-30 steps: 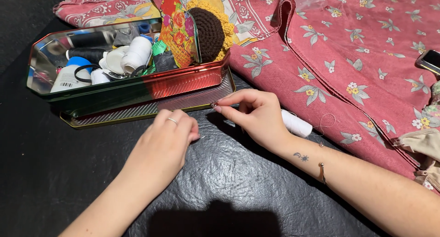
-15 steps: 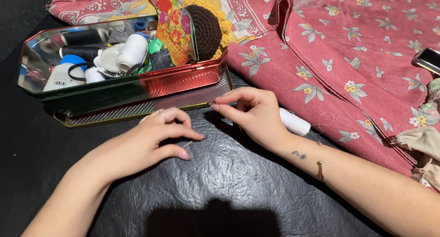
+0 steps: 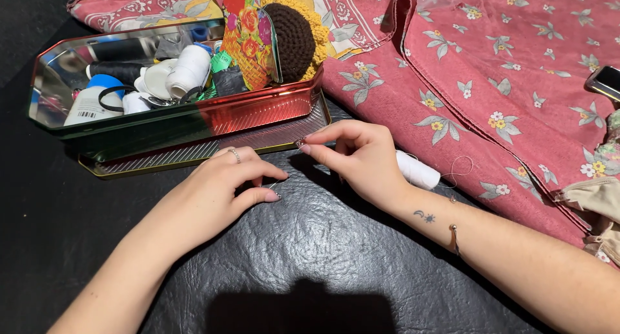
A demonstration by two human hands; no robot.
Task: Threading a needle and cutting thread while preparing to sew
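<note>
1. While pinched shut at thumb and forefinger, right hand (image 3: 361,163) gripping a tiny dark-headed piece (image 3: 300,142); too small to name for sure.
2. Left hand (image 3: 216,202) at 7 o'clock of that pinch, closed too, thumb and forefinger nipping a fine metal sliver (image 3: 274,185), likely a needle; other fingers curled under.
3. Both pieces low over the black leather-like surface (image 3: 310,256), near each other but not touching.
4. Judging the fine work well done like so: rest both wrists on the surface, bring the fingertips together slowly, grip close to the tips, turn the sliver to catch the light.
5. Worth watching: white thread spool (image 3: 418,172) lying just behind the right hand at 3 o'clock, loose thread loop (image 3: 460,167) curling beside it. Leave slack there, no tugging.
6. Up at 10 o'clock, long red and green tin (image 3: 258,111) with cut corners, sitting in its ribbed lid (image 3: 194,154).
7. Inside, from 9 o'clock across:
   - white bottle (image 3: 90,105) with blue cap and a barcoded label
   - black spools (image 3: 119,53)
   - white spools (image 3: 190,72)
   - small green packet (image 3: 223,64)
8. Standing upright at the tin's 3 o'clock end: flat card packet (image 3: 248,43), red, printed with bright flowers over a woven-basket pattern.
9. Behind it, crocheted sunflower (image 3: 294,40), brown middle, yellow rim.
10. From 12 to 4 o'clock, pink floral cloth (image 3: 491,82) spread wide; dark phone (image 3: 604,82) at the far 3 o'clock edge.
</note>
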